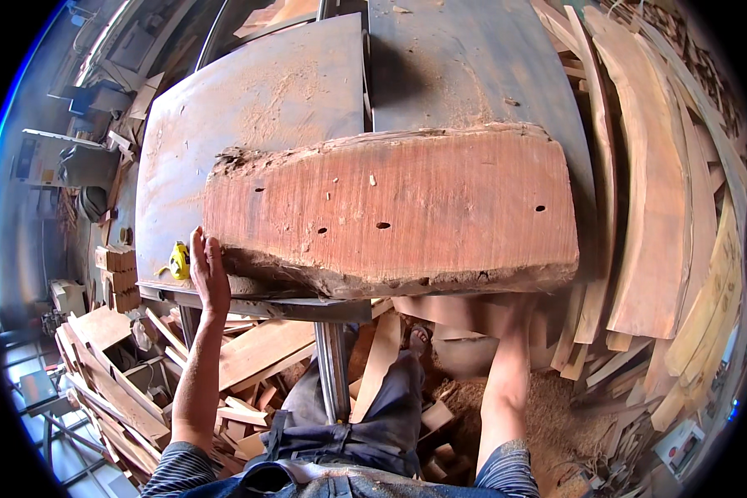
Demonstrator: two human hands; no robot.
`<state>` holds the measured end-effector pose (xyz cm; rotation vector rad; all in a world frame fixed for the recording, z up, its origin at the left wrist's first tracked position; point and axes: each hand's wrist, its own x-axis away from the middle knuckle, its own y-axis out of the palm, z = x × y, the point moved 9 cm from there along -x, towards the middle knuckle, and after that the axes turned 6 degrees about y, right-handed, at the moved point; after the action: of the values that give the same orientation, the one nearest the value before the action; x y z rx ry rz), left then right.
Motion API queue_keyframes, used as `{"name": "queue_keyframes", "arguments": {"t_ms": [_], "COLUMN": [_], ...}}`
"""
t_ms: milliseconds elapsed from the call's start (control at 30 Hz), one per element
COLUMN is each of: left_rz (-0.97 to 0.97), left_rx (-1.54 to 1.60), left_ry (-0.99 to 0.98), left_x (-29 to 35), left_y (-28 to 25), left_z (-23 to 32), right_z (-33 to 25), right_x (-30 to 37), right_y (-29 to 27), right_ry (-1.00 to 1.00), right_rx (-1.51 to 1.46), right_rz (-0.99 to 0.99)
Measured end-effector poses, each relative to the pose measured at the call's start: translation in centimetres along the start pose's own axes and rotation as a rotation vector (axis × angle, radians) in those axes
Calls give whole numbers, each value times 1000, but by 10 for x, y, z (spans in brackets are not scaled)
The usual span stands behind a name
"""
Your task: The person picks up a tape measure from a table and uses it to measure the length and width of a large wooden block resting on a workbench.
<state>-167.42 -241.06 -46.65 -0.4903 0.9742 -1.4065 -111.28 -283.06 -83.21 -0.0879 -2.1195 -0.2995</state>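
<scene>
A thick, reddish wooden slab [398, 207] with rough bark edges and several small dark holes lies across the grey metal machine table [257, 91]. Against its left end rests my left hand [211, 270], fingers stretched out and laid along the corner. My right forearm [506, 373] reaches up to the slab's near edge on the right. The fingers of that hand are hidden beneath the wood, so their grip does not show. Just left of my left hand, a yellow tape measure [179, 261] sits on the table.
Long sawn boards [647, 183] are stacked along the right side. Wood offcuts [265, 357] cover the floor around my legs, with sawdust [556, 407] at the lower right. A metal post [330, 373] stands below the table's front edge. Small stacked blocks [117, 270] sit at the left.
</scene>
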Motion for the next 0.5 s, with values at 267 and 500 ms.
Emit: {"name": "queue_keyframes", "arguments": {"t_ms": [267, 500], "left_rz": [0, -52], "left_rx": [-33, -77], "left_ry": [-64, 85], "left_x": [6, -11], "left_y": [-10, 7], "left_z": [-11, 5], "right_z": [6, 6], "right_x": [13, 50], "right_y": [20, -14], "right_ry": [15, -38], "right_rx": [25, 8], "right_rz": [-47, -160]}}
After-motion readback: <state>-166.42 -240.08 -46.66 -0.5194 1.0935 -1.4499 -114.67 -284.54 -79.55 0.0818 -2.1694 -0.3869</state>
